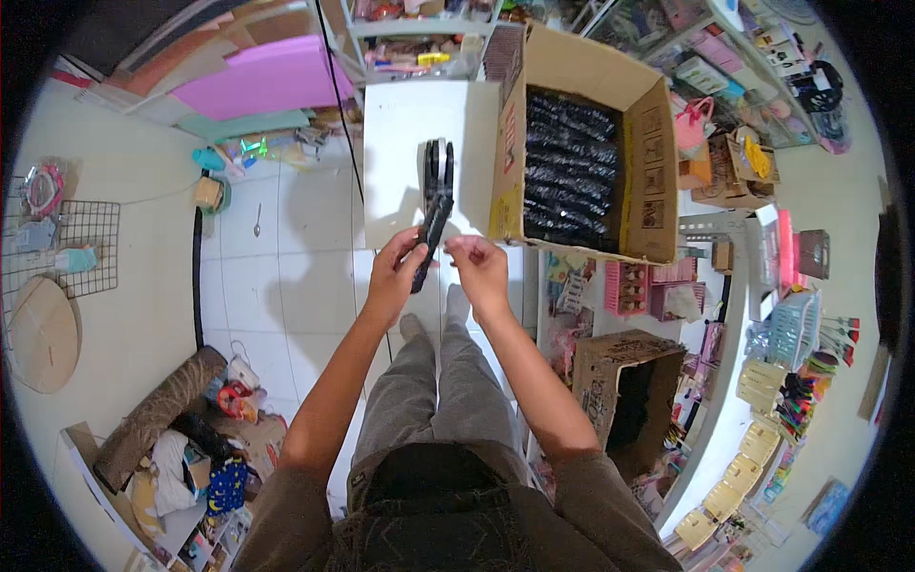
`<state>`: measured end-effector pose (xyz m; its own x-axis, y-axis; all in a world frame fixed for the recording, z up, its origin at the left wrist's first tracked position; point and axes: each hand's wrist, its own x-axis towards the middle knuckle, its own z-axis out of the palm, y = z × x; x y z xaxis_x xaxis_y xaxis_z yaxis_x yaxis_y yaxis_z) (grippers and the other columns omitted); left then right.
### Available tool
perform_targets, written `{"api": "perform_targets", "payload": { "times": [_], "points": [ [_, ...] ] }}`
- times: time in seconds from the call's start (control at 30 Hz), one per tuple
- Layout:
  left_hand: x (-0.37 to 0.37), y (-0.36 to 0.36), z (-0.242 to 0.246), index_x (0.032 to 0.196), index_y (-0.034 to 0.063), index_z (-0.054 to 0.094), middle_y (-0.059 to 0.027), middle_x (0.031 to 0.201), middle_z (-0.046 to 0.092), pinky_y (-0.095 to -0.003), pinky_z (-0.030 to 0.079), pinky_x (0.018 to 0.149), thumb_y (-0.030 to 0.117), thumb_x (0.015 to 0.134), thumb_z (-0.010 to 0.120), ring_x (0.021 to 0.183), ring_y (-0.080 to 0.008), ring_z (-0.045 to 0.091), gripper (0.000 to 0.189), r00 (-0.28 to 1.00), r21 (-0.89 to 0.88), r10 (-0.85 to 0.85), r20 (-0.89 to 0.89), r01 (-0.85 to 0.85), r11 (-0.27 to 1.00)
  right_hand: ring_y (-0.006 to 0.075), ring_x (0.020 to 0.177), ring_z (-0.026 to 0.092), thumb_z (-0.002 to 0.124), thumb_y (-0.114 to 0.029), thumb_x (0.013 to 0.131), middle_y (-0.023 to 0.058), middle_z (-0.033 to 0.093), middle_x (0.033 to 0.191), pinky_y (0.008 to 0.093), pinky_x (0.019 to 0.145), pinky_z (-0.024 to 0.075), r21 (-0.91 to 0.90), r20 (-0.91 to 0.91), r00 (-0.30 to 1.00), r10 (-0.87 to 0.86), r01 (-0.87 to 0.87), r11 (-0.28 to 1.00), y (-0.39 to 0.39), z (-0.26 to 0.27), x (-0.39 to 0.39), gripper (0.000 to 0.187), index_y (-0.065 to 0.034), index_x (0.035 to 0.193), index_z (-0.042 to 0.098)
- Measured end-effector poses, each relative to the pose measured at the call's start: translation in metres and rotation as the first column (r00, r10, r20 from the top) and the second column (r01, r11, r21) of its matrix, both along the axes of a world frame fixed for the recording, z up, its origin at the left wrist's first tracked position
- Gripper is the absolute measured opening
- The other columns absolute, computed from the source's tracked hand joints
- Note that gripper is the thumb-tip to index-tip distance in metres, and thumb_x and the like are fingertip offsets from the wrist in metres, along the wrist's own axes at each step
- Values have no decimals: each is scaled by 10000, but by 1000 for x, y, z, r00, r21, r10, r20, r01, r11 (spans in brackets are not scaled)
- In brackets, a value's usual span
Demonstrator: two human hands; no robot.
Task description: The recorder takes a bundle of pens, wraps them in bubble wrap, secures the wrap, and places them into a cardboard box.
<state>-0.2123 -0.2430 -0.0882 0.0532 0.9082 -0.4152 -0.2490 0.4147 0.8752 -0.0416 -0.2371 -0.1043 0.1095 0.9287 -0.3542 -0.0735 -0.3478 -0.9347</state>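
My left hand (394, 272) grips a narrow, glossy black packet (432, 232) that looks wrapped in plastic. The packet is tilted, its upper end over the near part of a white tabletop (393, 129). Just beyond it, a black-and-silver object (439, 168) lies on the tabletop; the packet's top overlaps it, and I cannot tell whether they touch. To the right of the packet is my right hand (480, 268), fingers bent and thumb drawn in; whether something thin is between the fingertips cannot be made out.
At the right, an open cardboard box (654, 171) holds several glossy black packets (572, 164) in rows. A second cardboard box (622, 347) sits lower right, near pink baskets (626, 288). A spoon (258, 220) lies on the tiled floor (246, 286). A dark cable (339, 100) hangs left of the table.
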Motion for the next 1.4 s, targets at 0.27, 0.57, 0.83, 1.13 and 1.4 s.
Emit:
{"api": "perform_targets", "payload": {
  "times": [0.27,0.57,0.83,1.13,1.4],
  "points": [
    [18,10,135,1524,-2,627,-68,1283,767,-280,573,826,148,1128,693,1010,-150,760,428,954,162,-300,1,296,941,109,920,757,793,-8,1029,73,820,1013,265,866,596,214,-138,990,28,2,977,-26,193,54,89,44,1102,794],
    [69,46,194,1588,-27,584,-71,1349,761,-325,591,1000,120,1119,707,1083,-149,740,506,832,345,-555,-27,529,776,90,841,760,803,6,1011,77,828,958,259,782,628,313,9,988,157,-152,937,-6,264,116,76,61,1062,816],
    [133,108,213,1604,-66,546,-88,1345,740,-322,585,1022,60,1090,721,1104,-144,709,558,748,334,-648,-142,652,680,91,804,767,851,-56,944,81,834,884,272,760,618,304,278,959,57,-144,942,41,267,182,135,58,1018,844],
    [200,164,221,1619,-55,539,-104,1437,679,-319,542,1111,28,1044,765,1246,-139,662,624,726,398,-660,-194,673,623,111,802,781,818,-42,939,101,840,872,272,776,622,309,265,963,44,-128,942,89,285,239,131,74,998,839],
    [235,195,203,1633,-55,518,-107,1488,663,-353,505,1178,20,1051,749,1338,-156,623,630,736,450,-637,-230,661,601,75,799,741,844,-28,927,64,829,869,259,735,601,266,441,897,37,-170,949,121,287,270,104,53,991,853]
  ]
}}
